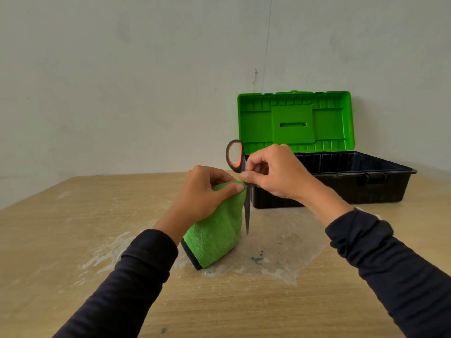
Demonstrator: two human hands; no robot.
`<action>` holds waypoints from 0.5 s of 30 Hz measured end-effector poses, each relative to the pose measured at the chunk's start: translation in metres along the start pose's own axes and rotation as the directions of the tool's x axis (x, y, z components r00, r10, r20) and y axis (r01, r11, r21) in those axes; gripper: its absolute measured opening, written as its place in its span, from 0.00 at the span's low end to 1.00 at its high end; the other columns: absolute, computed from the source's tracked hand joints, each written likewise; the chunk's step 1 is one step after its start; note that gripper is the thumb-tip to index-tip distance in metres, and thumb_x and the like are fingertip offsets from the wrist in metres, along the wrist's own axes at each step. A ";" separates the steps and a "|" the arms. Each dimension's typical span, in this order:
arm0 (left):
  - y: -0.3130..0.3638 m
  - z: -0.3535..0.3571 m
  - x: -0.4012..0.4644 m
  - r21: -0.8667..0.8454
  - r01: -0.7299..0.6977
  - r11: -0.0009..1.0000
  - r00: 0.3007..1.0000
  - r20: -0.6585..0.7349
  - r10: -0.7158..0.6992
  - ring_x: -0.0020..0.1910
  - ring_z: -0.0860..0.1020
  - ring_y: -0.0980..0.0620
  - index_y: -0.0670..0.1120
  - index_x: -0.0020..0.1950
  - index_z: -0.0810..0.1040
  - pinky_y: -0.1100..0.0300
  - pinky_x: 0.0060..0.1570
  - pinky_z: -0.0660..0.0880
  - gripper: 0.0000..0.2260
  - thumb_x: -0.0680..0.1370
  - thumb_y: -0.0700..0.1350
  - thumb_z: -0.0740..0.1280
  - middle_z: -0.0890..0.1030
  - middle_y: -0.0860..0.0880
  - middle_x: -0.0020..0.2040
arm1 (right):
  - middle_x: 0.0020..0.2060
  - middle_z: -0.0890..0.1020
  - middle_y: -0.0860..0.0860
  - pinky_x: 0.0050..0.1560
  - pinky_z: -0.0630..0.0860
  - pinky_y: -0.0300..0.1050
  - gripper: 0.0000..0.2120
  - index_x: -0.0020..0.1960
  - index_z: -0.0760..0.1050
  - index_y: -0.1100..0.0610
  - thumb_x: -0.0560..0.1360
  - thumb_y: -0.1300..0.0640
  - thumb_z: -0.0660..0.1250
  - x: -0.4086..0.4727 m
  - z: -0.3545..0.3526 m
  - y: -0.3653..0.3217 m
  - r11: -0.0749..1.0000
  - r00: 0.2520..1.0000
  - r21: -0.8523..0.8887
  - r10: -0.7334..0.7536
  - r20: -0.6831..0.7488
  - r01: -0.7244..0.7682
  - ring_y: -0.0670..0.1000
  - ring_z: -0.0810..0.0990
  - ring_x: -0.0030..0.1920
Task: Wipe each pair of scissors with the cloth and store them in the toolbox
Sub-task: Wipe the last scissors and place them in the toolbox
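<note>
The scissors (pixel 246 191) are held above the bench (pixel 73 240), long axis near vertical: handle loop up, blade tip down. The right hand (pixel 275 176) pinches them at the handle end, just below the orange-lined loop. The left hand (pixel 207 193) grips the green cloth (pixel 214 235), pressing a fold against the upper blade from the left; the rest of the cloth hangs beside the blade.

The toolbox (pixel 341 181) stands open behind and to the right of both hands, lid raised. The right hand is nearer to it. Judged step: wiping along the blade; storing calls for a carry rightward and away.
</note>
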State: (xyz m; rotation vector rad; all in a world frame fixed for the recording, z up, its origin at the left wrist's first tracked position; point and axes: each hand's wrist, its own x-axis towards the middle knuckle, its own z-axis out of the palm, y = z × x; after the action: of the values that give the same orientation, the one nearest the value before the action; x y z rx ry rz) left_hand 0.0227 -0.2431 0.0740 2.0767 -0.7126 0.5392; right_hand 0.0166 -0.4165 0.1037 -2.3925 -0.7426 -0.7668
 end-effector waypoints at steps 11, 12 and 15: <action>-0.003 -0.011 0.002 0.044 -0.010 0.999 0.999 0.044 0.008 0.38 0.79 0.57 0.49 0.41 0.83 0.65 0.40 0.74 0.03 0.70 0.47 0.73 0.84 0.51 0.38 | 0.25 0.77 0.44 0.33 0.71 0.38 0.10 0.31 0.76 0.55 0.71 0.58 0.71 -0.002 -0.018 0.010 0.993 0.998 0.102 0.066 -0.002 -0.065 0.41 0.74 0.26; -0.003 -0.012 0.002 0.044 -0.007 0.999 0.999 0.045 0.005 0.38 0.79 0.57 0.49 0.41 0.83 0.65 0.40 0.74 0.03 0.70 0.47 0.73 0.84 0.51 0.38 | 0.25 0.77 0.44 0.33 0.71 0.37 0.11 0.31 0.76 0.55 0.71 0.59 0.71 -0.002 -0.020 0.011 0.992 0.998 0.109 0.069 -0.002 -0.068 0.41 0.74 0.26; -0.004 -0.015 0.002 0.046 0.012 0.999 1.000 0.027 -0.013 0.38 0.78 0.57 0.50 0.40 0.83 0.64 0.41 0.73 0.02 0.70 0.47 0.74 0.84 0.51 0.37 | 0.26 0.77 0.46 0.34 0.72 0.38 0.10 0.32 0.76 0.55 0.72 0.60 0.70 -0.002 -0.022 0.015 0.990 0.997 0.125 0.074 -0.021 -0.071 0.41 0.75 0.26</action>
State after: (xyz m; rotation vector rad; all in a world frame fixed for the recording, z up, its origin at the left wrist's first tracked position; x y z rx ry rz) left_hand 0.0257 -0.2295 0.0807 2.1337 -0.7089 0.5257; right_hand 0.0165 -0.4420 0.1134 -2.2812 -0.6697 -0.6996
